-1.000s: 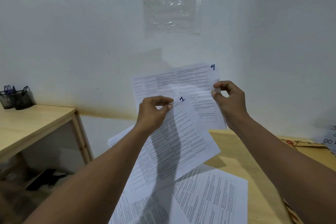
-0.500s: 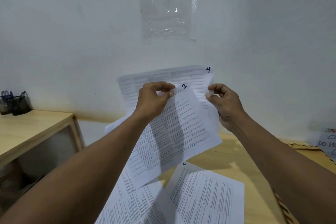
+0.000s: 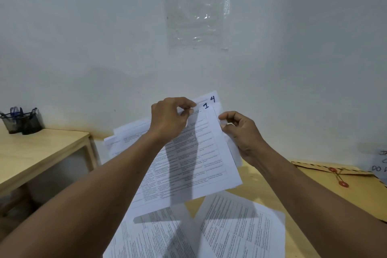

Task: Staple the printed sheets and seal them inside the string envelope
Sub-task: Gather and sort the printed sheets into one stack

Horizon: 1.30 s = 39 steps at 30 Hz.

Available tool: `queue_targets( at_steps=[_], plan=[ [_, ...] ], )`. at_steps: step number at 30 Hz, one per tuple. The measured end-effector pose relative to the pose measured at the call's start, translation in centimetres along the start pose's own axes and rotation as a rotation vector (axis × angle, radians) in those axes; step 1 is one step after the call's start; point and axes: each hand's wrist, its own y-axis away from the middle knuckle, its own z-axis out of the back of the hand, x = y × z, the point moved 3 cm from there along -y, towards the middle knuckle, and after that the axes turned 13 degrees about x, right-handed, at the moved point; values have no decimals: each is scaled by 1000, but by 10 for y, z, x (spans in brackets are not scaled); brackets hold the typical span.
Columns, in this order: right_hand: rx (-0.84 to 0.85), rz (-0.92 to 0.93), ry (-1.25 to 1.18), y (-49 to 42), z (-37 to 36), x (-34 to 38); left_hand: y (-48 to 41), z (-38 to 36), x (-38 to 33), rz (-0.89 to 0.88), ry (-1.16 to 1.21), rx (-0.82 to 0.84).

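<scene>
Still collating: my left hand [image 3: 170, 118] pinches sheet 1 [image 3: 196, 153], right hand [image 3: 240, 132] pinches sheet 4 [image 3: 213, 98]; next, square edges for stapling.

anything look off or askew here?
Yes: the held sheets aren't squared. Sheet 1 sits on sheet 4 with corners offset, and more edges fan out at the left. Loose sheets lie splayed on the desk. The string envelope lies flat, untouched.
</scene>
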Motion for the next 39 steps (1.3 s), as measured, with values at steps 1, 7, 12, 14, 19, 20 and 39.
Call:
queue_targets(
  at_steps=[1, 7, 12, 14, 19, 20, 39],
  plan=[
    [3, -13, -6, 0, -4, -2, 1, 1, 2, -3, -19, -3],
    [16, -11, 74, -2, -28, -14, 9, 15, 16, 39, 5, 30],
    [48, -4, 118, -8, -45, -16, 11, 29, 25, 55, -42, 37],
    [68, -3, 98, -11, -53, -12, 11, 37, 26, 38, -54, 46],
    [144, -44, 79, -14, -67, -10, 10, 54, 33, 102, -136, 115],
    [170, -68, 75, -14, -69, -12, 11, 55, 37, 132, -159, 154],
    [268, -192, 446, 14, -63, -89, 89, -19, 112, 354, 330, 230]
  ],
)
